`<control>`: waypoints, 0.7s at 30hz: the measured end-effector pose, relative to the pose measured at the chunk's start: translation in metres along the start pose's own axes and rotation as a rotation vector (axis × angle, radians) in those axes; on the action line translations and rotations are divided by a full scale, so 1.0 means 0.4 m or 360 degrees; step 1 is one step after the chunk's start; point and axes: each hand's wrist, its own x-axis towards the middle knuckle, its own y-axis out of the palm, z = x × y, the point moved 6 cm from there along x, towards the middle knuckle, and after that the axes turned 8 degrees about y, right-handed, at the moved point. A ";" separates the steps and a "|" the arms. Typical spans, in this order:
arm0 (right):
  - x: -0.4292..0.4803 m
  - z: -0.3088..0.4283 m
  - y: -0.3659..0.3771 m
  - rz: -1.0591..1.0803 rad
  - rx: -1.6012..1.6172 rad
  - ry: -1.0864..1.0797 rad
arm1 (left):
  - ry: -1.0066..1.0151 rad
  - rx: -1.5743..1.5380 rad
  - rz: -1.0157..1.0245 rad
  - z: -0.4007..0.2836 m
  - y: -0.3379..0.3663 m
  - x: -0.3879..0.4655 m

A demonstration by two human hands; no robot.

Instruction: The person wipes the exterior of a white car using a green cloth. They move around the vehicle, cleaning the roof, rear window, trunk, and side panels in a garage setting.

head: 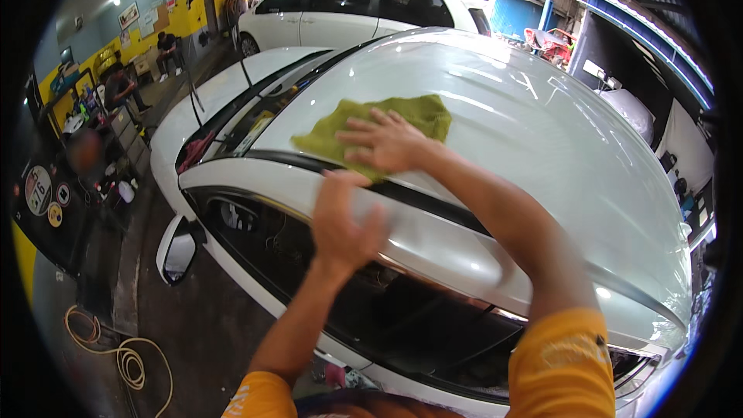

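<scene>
My right hand (pixel 380 142) lies flat, fingers spread, on an olive-green cloth (pixel 426 113). The cloth is spread with some creases over the front near side of a white car's roof (pixel 522 145). My left hand (pixel 346 226) is blurred, above the roof's near edge by the dark side windows (pixel 424 313). Its thumb stands apart from the fingers and nothing shows in it. Whether it touches the car I cannot tell. Bright light streaks reflect off the roof paint.
A side mirror (pixel 179 252) juts out at the left. Wiper arms (pixel 194 93) stand raised off the windscreen, and a dark red cloth (pixel 196 151) lies at its base. A hose (pixel 130 363) coils on the floor. Behind stands a white van (pixel 348 14); two people (pixel 122 87) sit far left.
</scene>
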 end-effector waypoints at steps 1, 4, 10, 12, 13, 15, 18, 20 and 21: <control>-0.077 0.072 -0.011 -0.0096 0.0092 -0.0220 | -0.0300 0.0009 -0.0112 0.078 -0.044 -0.013; -0.372 0.047 -0.048 -0.0251 0.0266 -0.0235 | -0.0751 0.0110 -0.0178 0.337 -0.143 -0.016; -0.687 -0.572 -0.089 -0.0111 -0.0229 0.1246 | -0.0336 0.0144 0.0029 0.457 -0.131 -0.062; -0.539 -0.692 -0.081 0.0055 -0.0483 0.1515 | -0.0351 0.0092 0.0001 0.460 -0.130 -0.073; -0.424 -0.708 -0.062 0.0126 -0.0268 0.1630 | -0.0330 0.0055 0.0014 0.462 -0.132 -0.073; -0.114 -0.624 -0.020 0.0136 0.0105 0.1469 | -0.0350 -0.0006 -0.0014 0.468 -0.144 -0.073; 0.284 -0.259 0.034 0.0105 -0.0136 0.0323 | -0.0239 -0.0057 0.0059 0.468 -0.149 -0.062; 0.343 -0.038 0.068 0.0124 -0.0350 -0.0059 | -0.0246 -0.0057 0.0059 0.469 -0.151 -0.060; 0.311 0.048 0.061 0.0005 -0.0146 -0.0237 | -0.0220 -0.0081 0.0081 0.458 -0.148 -0.061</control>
